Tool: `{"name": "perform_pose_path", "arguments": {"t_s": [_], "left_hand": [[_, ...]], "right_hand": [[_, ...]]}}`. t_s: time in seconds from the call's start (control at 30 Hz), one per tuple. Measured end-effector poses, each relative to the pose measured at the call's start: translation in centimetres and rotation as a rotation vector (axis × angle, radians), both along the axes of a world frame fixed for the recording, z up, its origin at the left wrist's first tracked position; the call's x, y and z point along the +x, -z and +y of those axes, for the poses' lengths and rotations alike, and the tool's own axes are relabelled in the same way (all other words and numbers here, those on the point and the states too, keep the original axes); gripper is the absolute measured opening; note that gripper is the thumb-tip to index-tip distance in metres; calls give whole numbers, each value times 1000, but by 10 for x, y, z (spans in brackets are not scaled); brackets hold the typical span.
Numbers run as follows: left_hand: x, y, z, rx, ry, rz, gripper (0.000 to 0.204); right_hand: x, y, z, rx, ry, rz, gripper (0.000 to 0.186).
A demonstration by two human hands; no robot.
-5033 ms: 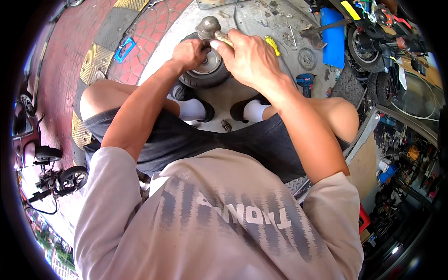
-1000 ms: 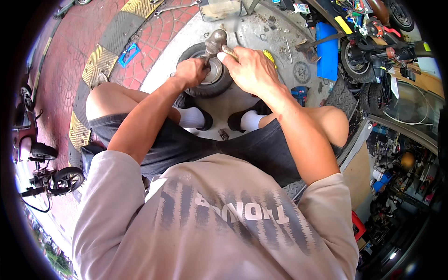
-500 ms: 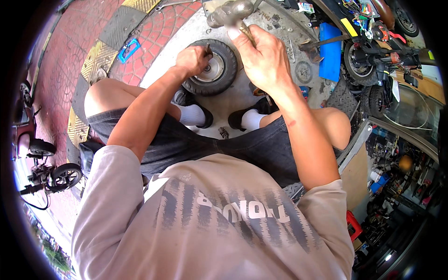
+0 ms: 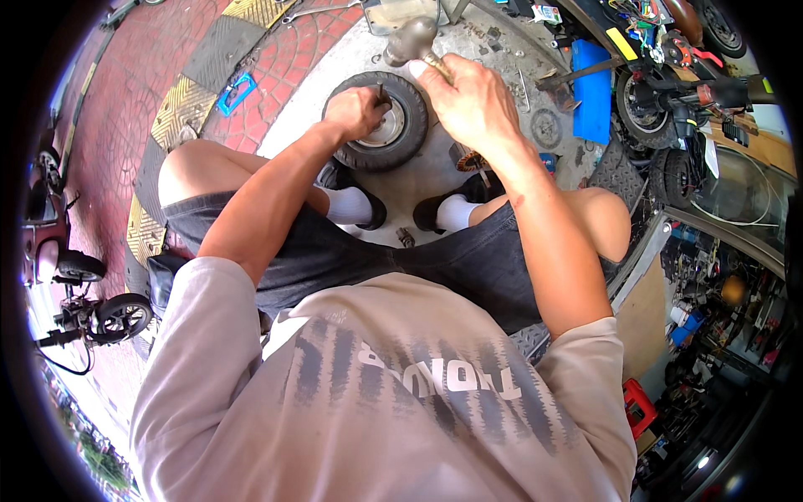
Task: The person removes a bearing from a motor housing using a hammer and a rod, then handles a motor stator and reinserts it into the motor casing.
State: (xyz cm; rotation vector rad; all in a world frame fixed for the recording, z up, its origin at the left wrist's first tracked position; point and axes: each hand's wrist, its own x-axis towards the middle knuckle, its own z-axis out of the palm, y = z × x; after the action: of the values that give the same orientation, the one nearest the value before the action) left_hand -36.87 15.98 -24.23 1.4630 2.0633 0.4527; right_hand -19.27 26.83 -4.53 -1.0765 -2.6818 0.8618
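A small wheel (image 4: 410, 151) with a black tyre and a metal hub lies flat on the ground in front of my feet. My left hand (image 4: 355, 114) is closed around a short dark rod-like tool (image 4: 381, 90), held upright over the hub. The tool's lower end is hidden by my fingers and the hub. In my right hand (image 4: 475, 100), the handle of a hammer is gripped. Its rounded metal hammer head (image 4: 411, 42) is raised beyond the wheel's upper right, apart from the dark tool.
A blue hacksaw-like frame (image 4: 237, 94) lies on red paving at left. Beside my right shoe sits a copper-coloured ring-shaped part (image 4: 470, 161). A blue panel (image 4: 592, 92), small wheels and scattered parts crowd the right. Two-wheelers (image 4: 117, 318) stand far left.
My right hand and the hammer have come slightly nearer to me, with the hammer head lower. My left hand stays over the hub with the dark tool.
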Motion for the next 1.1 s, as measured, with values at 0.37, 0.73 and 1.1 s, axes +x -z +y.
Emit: {"name": "perform_pose_path", "arguments": {"t_s": [0.37,0.73,1.1], "left_hand": [[5,2,0,1,75,127,32],[1,1,4,-37,0,95,32],[-4,-3,-1,-75,-38,116,34]], "right_hand": [[10,-18,-11,-11,-36,214,51],[12,12,7,61,-26,-132,53],[-4,-5,-12,44,-81,269,48]]}}
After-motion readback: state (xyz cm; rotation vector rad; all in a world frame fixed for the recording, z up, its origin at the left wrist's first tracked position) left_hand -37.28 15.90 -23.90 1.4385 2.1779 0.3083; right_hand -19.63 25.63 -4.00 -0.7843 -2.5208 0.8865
